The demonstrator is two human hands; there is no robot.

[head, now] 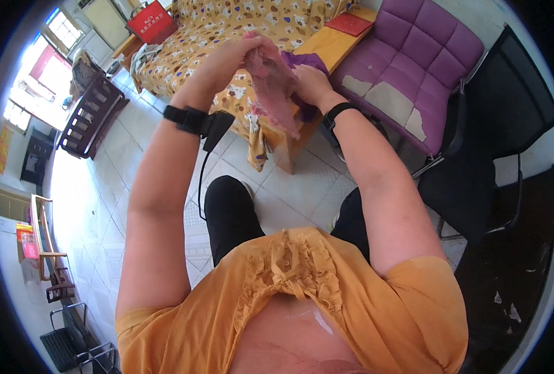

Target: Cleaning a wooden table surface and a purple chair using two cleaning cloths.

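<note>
A pink textured cloth (272, 84) hangs between my hands. My left hand (227, 58) grips its upper left end, with a black strap and device on that wrist. At the right side of the cloth, my right hand (312, 84) holds it together with a purple cloth (312, 61), which bunches above and below the fingers. Both cloths are raised in front of the near end of a patterned bench cover. Some of my fingertips are hidden by the fabric.
A bench with a yellow patterned cover (202, 28) stands ahead, a red bag (151, 22) at its far left. A red folder (349, 23) lies on the wooden arm (326, 44). A worn purple chair (398, 70) and a black chair (515, 103) are on the right.
</note>
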